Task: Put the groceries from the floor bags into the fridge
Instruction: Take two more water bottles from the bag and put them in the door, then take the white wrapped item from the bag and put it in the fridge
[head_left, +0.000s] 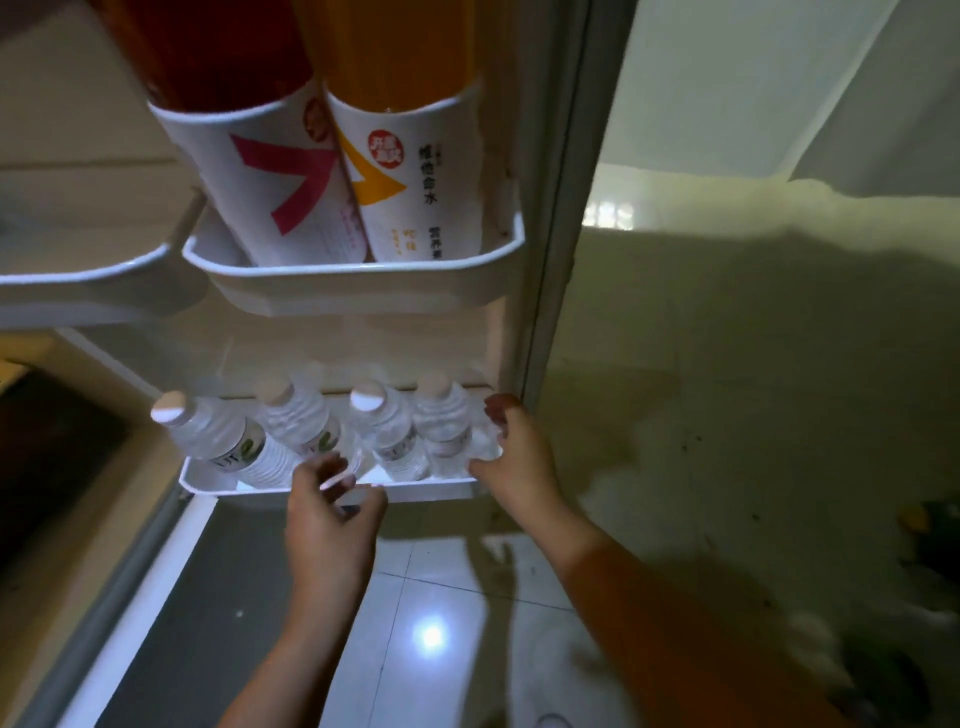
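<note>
Several clear water bottles with white caps stand in the lower door shelf (208, 480) of the open fridge; the leftmost bottle (218, 434) leans left. My left hand (332, 512) hovers at the shelf's front rim, fingers apart, holding nothing. My right hand (519, 452) is at the shelf's right end, thumb and fingers around the rightmost bottle (447, 423). Above, the upper door shelf (353, 283) holds a tall bottle with a pink mark (280, 171) and another tall bottle with an orange mark (400, 171).
The fridge door edge (556, 208) runs down on the right of the shelves. Tiled floor (431, 613) lies below. A blurred pale bag (810, 623) with dark items sits on the floor at the lower right. The fridge body is at the left.
</note>
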